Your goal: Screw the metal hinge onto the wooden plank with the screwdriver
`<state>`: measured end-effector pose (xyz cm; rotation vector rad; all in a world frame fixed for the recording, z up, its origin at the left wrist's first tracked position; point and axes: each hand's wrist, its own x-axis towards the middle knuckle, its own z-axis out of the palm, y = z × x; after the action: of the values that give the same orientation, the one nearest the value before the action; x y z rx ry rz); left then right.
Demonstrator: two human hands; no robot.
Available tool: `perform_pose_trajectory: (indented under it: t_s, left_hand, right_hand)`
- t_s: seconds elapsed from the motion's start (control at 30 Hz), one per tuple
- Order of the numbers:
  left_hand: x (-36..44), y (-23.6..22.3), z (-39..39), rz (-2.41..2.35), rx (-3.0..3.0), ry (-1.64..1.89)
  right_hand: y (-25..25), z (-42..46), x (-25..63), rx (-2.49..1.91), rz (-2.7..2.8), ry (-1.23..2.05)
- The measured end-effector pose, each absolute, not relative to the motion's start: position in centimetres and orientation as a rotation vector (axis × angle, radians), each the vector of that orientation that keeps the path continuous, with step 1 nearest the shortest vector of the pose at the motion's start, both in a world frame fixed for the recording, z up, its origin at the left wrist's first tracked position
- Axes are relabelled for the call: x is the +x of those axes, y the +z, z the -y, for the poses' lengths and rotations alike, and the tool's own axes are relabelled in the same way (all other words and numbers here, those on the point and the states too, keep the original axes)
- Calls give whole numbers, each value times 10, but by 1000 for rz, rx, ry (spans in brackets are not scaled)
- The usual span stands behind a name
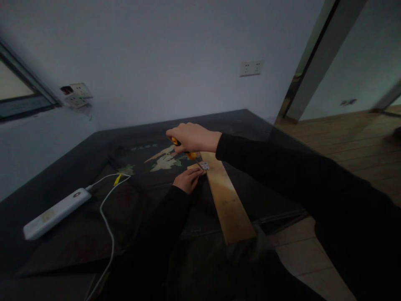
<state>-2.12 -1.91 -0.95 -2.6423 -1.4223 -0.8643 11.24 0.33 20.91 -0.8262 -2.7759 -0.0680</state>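
My right hand [192, 137] is wrapped around the yellow and black handle of a screwdriver [191, 155]. Its thin shaft slants down to the right and reaches a small metal hinge [204, 165]. The hinge lies at the left edge of a long wooden board [230, 200], over a short piece of wood [193, 166]. Low beside the hinge, my left hand [187, 180] has its fingers pressed together on the short piece. Those fingers partly cover the wood and the shaft's tip. Whether the tip sits in a screw is too small to tell.
The dark table [150, 225] has a painted flower pattern [166, 162]. On the left lies a white power bank [58, 212], its white cable [108, 225] running down to the front edge. Wall sockets [251, 68] are above the table, whose back edge meets the wall.
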Motion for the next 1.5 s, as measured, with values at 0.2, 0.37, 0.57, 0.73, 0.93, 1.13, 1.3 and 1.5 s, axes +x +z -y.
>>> perform_pose_trajectory:
  t_s: [0.2,0.37,0.57,0.73,0.93,1.13,1.3,1.5]
  left_hand:
    - [-19,-4,21,1446,-2669,-830]
    - [-19,-4,21,1449,-2663,-828]
    - [-20,-5,20,1433,-2687,-841]
    - [-20,-4,22,1450,-2683,-870]
    - [-18,3,27,1465,-2662,-844]
    - [-15,9,28,1342,-2610,-946]
    - [-14,11,29,1305,-2586,-1023]
    - [-10,12,29,1286,-2559,-1027]
  right_hand:
    - [210,-2,113,-844,2770,-57]
    - [209,-3,113,-817,2770,-70]
    - [216,1,113,-847,2764,-54]
    - [226,3,117,-863,2726,-66]
    - [229,-15,146,-942,2456,43]
    - [182,-46,221,-962,1775,604]
    - [95,-39,293,-945,1107,1226]
    - [32,-26,338,-1141,1097,1245]
